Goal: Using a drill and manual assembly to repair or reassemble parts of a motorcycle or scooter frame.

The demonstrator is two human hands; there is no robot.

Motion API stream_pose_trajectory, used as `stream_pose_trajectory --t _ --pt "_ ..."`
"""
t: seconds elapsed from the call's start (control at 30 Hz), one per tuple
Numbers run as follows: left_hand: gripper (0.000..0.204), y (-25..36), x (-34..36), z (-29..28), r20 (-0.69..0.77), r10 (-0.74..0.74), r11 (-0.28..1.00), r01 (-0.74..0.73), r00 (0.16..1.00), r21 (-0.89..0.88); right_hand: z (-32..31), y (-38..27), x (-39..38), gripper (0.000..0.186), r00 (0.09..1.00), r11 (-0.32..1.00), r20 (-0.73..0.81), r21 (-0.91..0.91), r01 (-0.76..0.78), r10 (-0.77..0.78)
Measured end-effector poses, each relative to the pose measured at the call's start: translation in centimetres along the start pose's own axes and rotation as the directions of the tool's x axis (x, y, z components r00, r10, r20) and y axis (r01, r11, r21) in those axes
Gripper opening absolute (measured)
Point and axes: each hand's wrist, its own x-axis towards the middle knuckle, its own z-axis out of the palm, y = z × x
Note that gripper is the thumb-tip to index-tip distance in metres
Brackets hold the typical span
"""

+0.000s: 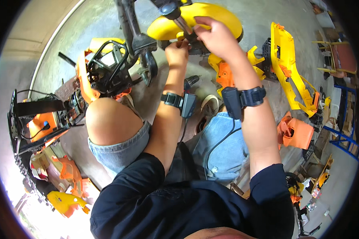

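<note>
I sit over a yellow plastic body shell of a ride-on toy, with a dark metal steering shaft rising through it. My right hand rests on the shell's underside beside the shaft, fingers curled against it. My left hand is closed just below, gripping a small part under the shell; what it holds is hidden by the fingers. Both wrists wear black strapped devices. A black cordless drill lies on the floor below my left hand.
A black metal frame with orange parts stands at my left knee. A long yellow panel and orange plastic pieces lie to the right. More orange and yellow parts pile at the left. The concrete floor lies beneath.
</note>
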Motion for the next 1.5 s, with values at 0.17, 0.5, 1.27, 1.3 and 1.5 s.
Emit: stream_pose_trajectory --t 0.17,0.5,1.27,1.3,1.5 --pt "0.024 -0.8 0.2 0.2 0.103 -0.022 0.987 0.006 0.994 0.159 -0.7 -2.1 -1.3 0.038 0.972 0.992 0.198 -0.046 -0.121 0.127" --pt "0.027 -1.4 1.0 -1.0 0.232 -0.152 0.978 0.181 0.961 -0.108 0.9 -2.0 -1.5 0.032 0.996 0.999 0.091 0.028 -0.017 0.014" --pt "0.010 -0.4 0.2 -0.9 0.246 -0.385 0.879 0.435 0.889 -0.195 1.0 -2.5 -1.5 0.037 0.998 0.999 0.067 0.047 -0.003 0.000" --pt "0.009 -0.7 0.3 -1.0 0.268 -0.379 0.869 0.440 0.886 -0.225 1.0 -2.6 -1.5 0.036 0.998 0.999 0.069 0.054 0.002 -0.006" --pt "0.025 -3.7 0.9 -1.4 0.445 -0.230 0.716 0.460 0.866 -0.525 1.3 -2.9 -1.6 0.036 0.998 0.999 0.058 0.043 -0.003 0.001"
